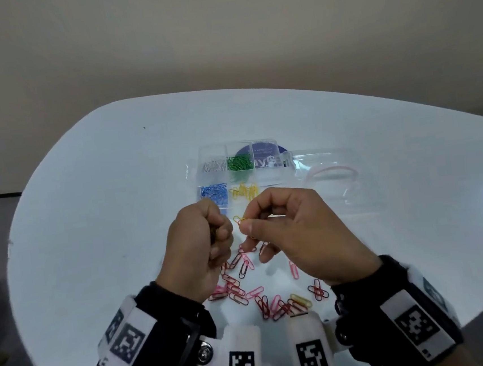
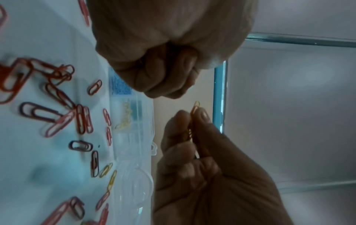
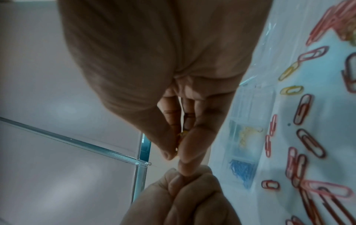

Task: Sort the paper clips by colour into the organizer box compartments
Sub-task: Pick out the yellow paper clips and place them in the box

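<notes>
The clear organizer box (image 1: 266, 177) lies on the white table, with white (image 1: 212, 165), green (image 1: 240, 163), blue (image 1: 214, 192) and yellow clips (image 1: 245, 190) in separate compartments. Just in front of it my right hand (image 1: 248, 222) pinches a few yellow paper clips (image 1: 240, 220) between thumb and index finger; the left wrist view shows that pinch (image 2: 194, 115) with a clip tip (image 2: 196, 105) sticking out. My left hand (image 1: 220, 235) is a tight fist beside it, and I see nothing in it. Red and pink clips (image 1: 244, 285) lie scattered under both hands.
A yellow clip (image 1: 300, 298) lies among the red ones near the table's front edge. Clear plastic with a pink rim (image 1: 330, 171) lies right of the box. The table (image 1: 91, 226) curves away at left and right.
</notes>
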Tool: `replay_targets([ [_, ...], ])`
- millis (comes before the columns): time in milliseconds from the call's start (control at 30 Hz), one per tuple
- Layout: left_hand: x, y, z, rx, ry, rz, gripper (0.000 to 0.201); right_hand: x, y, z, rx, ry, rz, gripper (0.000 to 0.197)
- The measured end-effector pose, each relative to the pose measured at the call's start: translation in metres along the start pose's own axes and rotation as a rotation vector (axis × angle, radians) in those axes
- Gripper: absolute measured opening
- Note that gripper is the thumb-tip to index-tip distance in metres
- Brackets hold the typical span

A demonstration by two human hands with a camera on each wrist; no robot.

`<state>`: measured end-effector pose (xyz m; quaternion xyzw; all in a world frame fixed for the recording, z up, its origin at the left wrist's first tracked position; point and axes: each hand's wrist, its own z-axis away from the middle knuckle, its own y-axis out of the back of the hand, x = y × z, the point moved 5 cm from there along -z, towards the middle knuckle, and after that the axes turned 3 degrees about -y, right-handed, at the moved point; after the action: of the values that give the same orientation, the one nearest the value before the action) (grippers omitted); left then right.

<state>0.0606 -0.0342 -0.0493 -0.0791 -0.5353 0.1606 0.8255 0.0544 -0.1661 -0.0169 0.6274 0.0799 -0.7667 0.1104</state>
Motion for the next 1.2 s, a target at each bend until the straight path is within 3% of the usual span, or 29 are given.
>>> replay_targets([
  [233,-0.004,-0.006,0.005,-0.07,0.033,0.083,0.021,-0.007,0.004,0.0,-0.004,0.03,-0.087,0.009],
  [333,-0.003,-0.011,0.008,-0.072,-0.017,0.063,0.031,-0.005,0.01,-0.002,0.023,0.002,-0.174,0.012],
  [533,-0.007,-0.019,0.011,-0.104,-0.138,-0.041,0.028,0.004,0.024,-0.003,0.081,-0.099,-0.308,0.008],
  [600,-0.008,-0.02,0.01,-0.111,-0.15,-0.074,0.022,0.006,0.027,-0.003,0.098,-0.115,-0.307,0.012],
  [700,-0.012,-0.016,0.007,-0.089,-0.134,-0.081,0.03,0.01,0.029,-0.002,0.114,-0.123,-0.266,0.01],
  [800,-0.012,-0.015,0.006,-0.083,-0.118,-0.061,0.012,0.012,0.029,0.0,0.11,-0.122,-0.246,0.008],
  [1033,-0.015,-0.015,0.003,-0.086,-0.07,0.023,0.02,0.013,0.035,0.008,0.161,-0.082,-0.175,0.012],
  [1200,-0.022,-0.02,0.007,-0.172,-0.019,0.008,0.023,0.007,0.035,0.009,0.202,-0.025,-0.106,0.012],
])
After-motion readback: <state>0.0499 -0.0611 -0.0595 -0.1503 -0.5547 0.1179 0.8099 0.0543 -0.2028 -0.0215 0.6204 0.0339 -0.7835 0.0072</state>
